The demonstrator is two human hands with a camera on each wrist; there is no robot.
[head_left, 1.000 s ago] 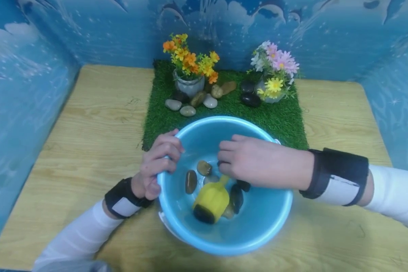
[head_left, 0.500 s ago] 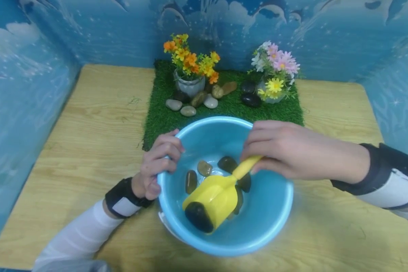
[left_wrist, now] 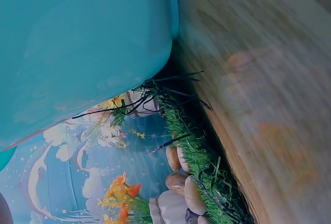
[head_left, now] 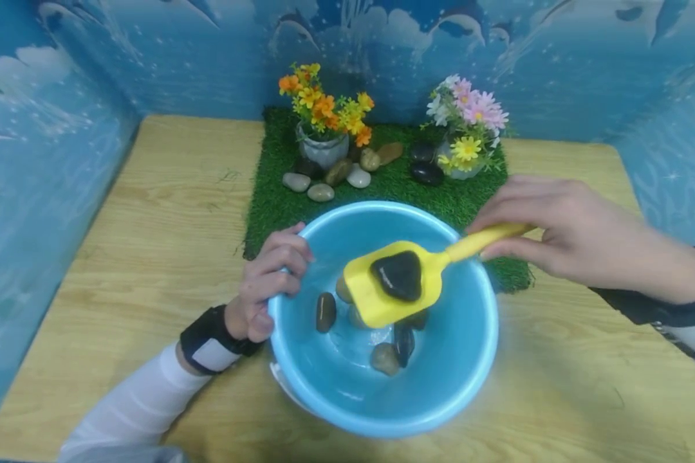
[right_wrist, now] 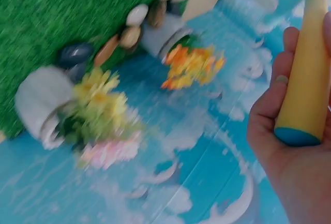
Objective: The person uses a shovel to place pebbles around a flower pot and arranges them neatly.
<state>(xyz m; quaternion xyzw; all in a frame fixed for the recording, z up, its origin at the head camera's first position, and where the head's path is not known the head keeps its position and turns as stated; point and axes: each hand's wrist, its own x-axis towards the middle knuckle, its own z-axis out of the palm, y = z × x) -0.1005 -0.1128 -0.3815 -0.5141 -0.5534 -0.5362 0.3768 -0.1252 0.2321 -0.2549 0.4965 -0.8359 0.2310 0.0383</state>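
My right hand [head_left: 550, 225] grips the handle of a yellow toy shovel [head_left: 376, 302], its blade held over the blue bucket [head_left: 452, 379]. On the blade lies a black stone [head_left: 402, 276]. In the right wrist view the yellow handle [right_wrist: 305, 79] runs along my palm, with its blue end showing. My left hand [head_left: 275, 276] holds the bucket's left rim, fingers curled over the edge. Inside the bucket lie several more stones, among them a brown stone [head_left: 325, 312] and a greyish stone [head_left: 385, 359]. The blade covers part of the others.
Behind the bucket a green turf mat [head_left: 382, 193] bears a pot of orange flowers [head_left: 324, 109], a pot of pink and yellow flowers [head_left: 469, 122] and several stones. The wooden table [head_left: 174, 206] ends at blue dolphin-patterned walls [head_left: 208, 64].
My right hand has lifted the shovel up and to the right, bringing the black stone up on its blade. The left hand has stayed on the rim.
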